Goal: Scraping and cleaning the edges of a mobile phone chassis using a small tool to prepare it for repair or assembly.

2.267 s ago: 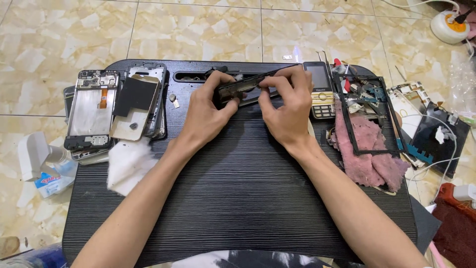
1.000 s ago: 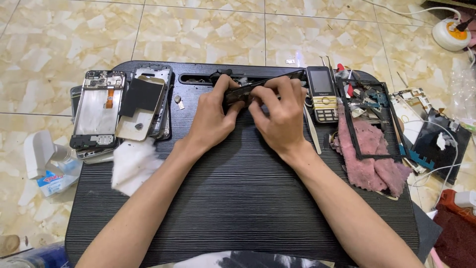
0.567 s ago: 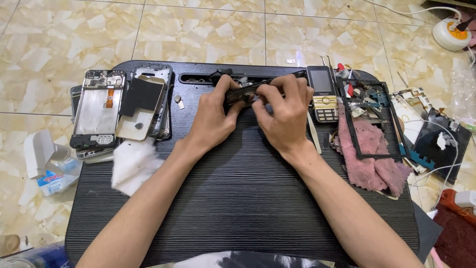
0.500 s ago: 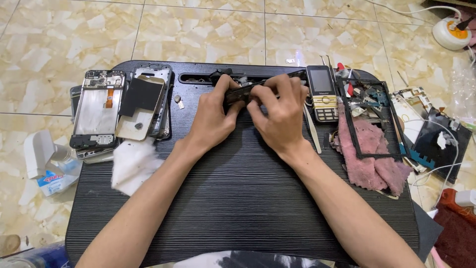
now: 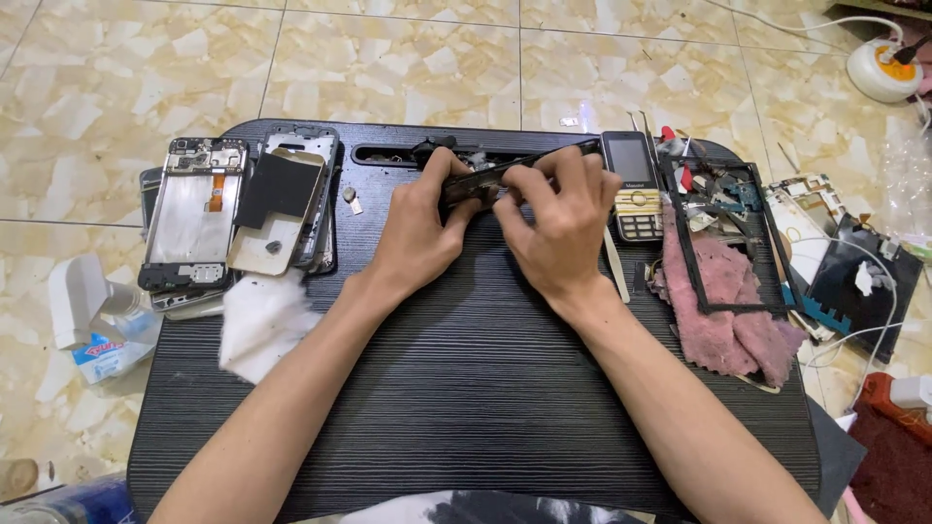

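Both my hands hold a dark, narrow phone part (image 5: 482,182) tilted on edge near the far middle of a black ribbed lap table (image 5: 466,388). My left hand (image 5: 419,225) grips its left end, thumb on top. My right hand (image 5: 560,221) pinches its right end, fingers curled over it, and hides most of the part. A small keypad phone (image 5: 633,184) lies just right of my right hand.
Opened phone frames and back plates (image 5: 238,209) are stacked at the table's far left, with white tissue (image 5: 262,320) below them. A pink cloth (image 5: 728,311) under a black phone frame (image 5: 723,238) lies at right. More parts, cables and a power strip lie on the tiled floor.
The camera view has shifted slightly. My hands stay together on the dark part, with the right fingers curling a bit further over its end.
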